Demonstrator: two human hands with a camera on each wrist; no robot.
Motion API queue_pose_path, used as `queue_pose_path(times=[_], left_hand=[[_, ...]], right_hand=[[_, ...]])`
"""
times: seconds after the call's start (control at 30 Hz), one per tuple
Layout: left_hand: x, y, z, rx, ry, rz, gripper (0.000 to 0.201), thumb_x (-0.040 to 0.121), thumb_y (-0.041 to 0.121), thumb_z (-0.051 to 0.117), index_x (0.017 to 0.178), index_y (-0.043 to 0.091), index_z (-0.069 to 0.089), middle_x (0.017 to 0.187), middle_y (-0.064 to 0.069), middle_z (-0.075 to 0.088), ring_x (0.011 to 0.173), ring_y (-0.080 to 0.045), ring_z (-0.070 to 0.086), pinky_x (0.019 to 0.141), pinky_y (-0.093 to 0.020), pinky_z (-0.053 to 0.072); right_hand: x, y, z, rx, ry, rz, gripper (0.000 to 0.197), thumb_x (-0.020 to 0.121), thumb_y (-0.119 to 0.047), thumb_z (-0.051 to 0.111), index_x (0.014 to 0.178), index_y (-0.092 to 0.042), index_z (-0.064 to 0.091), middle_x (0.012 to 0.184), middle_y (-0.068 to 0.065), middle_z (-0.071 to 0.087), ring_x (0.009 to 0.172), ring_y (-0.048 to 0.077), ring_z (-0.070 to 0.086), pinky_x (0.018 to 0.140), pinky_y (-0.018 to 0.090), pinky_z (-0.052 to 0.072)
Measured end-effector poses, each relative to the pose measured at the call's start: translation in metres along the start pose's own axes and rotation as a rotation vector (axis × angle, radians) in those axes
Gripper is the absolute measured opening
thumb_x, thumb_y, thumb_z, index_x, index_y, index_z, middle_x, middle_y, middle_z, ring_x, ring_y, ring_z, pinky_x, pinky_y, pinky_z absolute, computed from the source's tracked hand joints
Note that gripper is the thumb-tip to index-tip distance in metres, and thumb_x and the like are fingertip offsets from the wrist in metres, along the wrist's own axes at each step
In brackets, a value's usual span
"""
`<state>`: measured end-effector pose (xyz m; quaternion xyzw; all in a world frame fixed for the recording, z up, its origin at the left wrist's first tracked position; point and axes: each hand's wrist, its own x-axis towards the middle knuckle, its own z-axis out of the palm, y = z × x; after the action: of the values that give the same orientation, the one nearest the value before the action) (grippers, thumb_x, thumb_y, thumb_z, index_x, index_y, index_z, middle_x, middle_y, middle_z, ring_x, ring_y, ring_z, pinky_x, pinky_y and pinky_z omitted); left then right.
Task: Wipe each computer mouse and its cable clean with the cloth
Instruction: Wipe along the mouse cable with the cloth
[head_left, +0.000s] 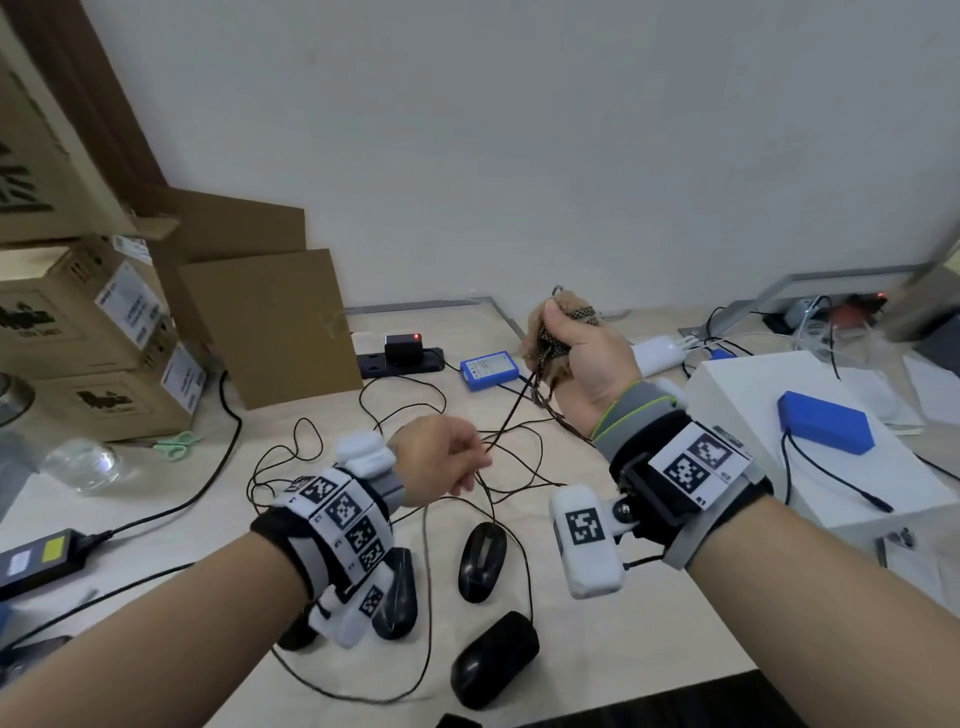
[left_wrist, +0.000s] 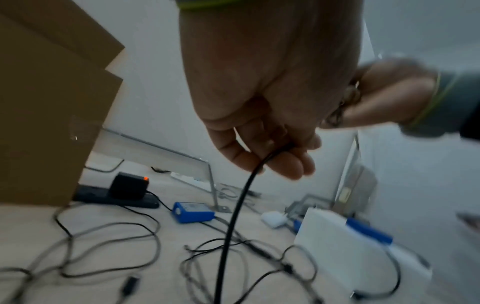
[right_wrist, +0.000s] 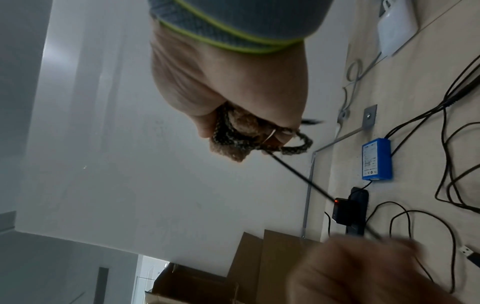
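We see both hands raised above the desk (head_left: 613, 639) with a thin black mouse cable (head_left: 511, 415) stretched between them. Our right hand (head_left: 582, 364), farther from us and higher, is clenched into a fist around a bunched brown cloth (head_left: 550, 332) with a dark checked edge, and the cable runs out of the bottom of that bundle. In the right wrist view the cloth (right_wrist: 233, 133) bulges from the curled fingers and the cable (right_wrist: 306, 181) leaves it in a taut diagonal line. Our left hand (head_left: 441, 457), nearer and lower, pinches the same cable between thumb and fingertips; the left wrist view shows the cable (left_wrist: 233, 216) dropping from those fingers (left_wrist: 285, 164) toward the desk. Below the hands, three black mice lie on the near part of the desk: one (head_left: 482, 561) in the middle, one (head_left: 493, 660) nearest us, and one (head_left: 402, 592) partly hidden behind the left wrist gear. Loose black cables loop over the desk around them. Farther off lie a small blue box (head_left: 489, 370) and a black power strip (head_left: 400, 358), cardboard boxes (head_left: 93, 322) stand at the left, and a white box (head_left: 779, 447) sits at the right.
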<state>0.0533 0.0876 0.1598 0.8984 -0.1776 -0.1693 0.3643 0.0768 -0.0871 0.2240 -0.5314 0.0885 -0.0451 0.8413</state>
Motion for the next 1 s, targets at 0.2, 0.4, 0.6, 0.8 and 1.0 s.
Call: queue_pose_path(times=[0.2, 0.4, 0.6, 0.8, 1.0], left_hand=[[-0.008, -0.038, 0.004, 0.680, -0.447, -0.115, 0.026, 0.093, 0.044, 0.056, 0.086, 0.022, 0.067, 0.085, 0.010, 0.071, 0.079, -0.009, 0.067, 0.073, -0.027, 0.053], [0.001, -0.020, -0.002, 0.371, -0.204, -0.051, 0.038, 0.090, 0.043, 0.063, 0.125, 0.030, 0.058, 0.121, 0.012, 0.064, 0.106, -0.008, 0.061, 0.094, -0.031, 0.050], [0.003, 0.046, -0.006, -0.982, 0.184, -0.102, 0.012, 0.102, 0.022, 0.046, 0.101, 0.011, 0.053, 0.065, -0.002, 0.060, 0.057, -0.017, 0.055, 0.060, -0.030, 0.053], [-0.001, 0.036, -0.007, -0.568, 0.396, 0.032, 0.024, 0.095, 0.018, 0.059, 0.072, 0.017, 0.063, 0.047, 0.011, 0.047, 0.038, -0.001, 0.033, 0.042, -0.013, 0.027], [-0.009, 0.045, -0.007, -0.498, 0.296, 0.087, 0.020, 0.097, 0.021, 0.057, 0.087, 0.005, 0.066, 0.063, -0.004, 0.063, 0.037, 0.002, 0.044, 0.042, -0.014, 0.035]], right_hand=[[0.001, -0.004, -0.001, -0.019, 0.002, -0.036, 0.017, 0.094, -0.005, 0.056, 0.078, -0.009, 0.058, 0.067, 0.004, 0.060, 0.057, 0.019, 0.053, 0.053, 0.025, 0.046], [-0.011, 0.014, 0.007, -0.055, -0.067, 0.009, 0.013, 0.095, -0.011, 0.057, 0.083, -0.009, 0.058, 0.072, 0.006, 0.059, 0.061, 0.019, 0.056, 0.058, 0.028, 0.048], [-0.022, 0.024, 0.006, -0.068, -0.147, 0.020, 0.010, 0.094, -0.013, 0.057, 0.087, -0.007, 0.061, 0.082, 0.008, 0.062, 0.074, 0.019, 0.059, 0.065, 0.026, 0.049], [-0.015, 0.016, 0.001, 0.030, 0.022, 0.018, 0.006, 0.095, -0.011, 0.056, 0.093, -0.005, 0.058, 0.081, 0.012, 0.060, 0.066, 0.023, 0.057, 0.057, 0.028, 0.048], [-0.015, 0.011, 0.004, 0.023, 0.036, 0.052, 0.005, 0.092, -0.010, 0.062, 0.088, -0.009, 0.059, 0.072, 0.006, 0.062, 0.059, 0.021, 0.059, 0.057, 0.030, 0.046]])
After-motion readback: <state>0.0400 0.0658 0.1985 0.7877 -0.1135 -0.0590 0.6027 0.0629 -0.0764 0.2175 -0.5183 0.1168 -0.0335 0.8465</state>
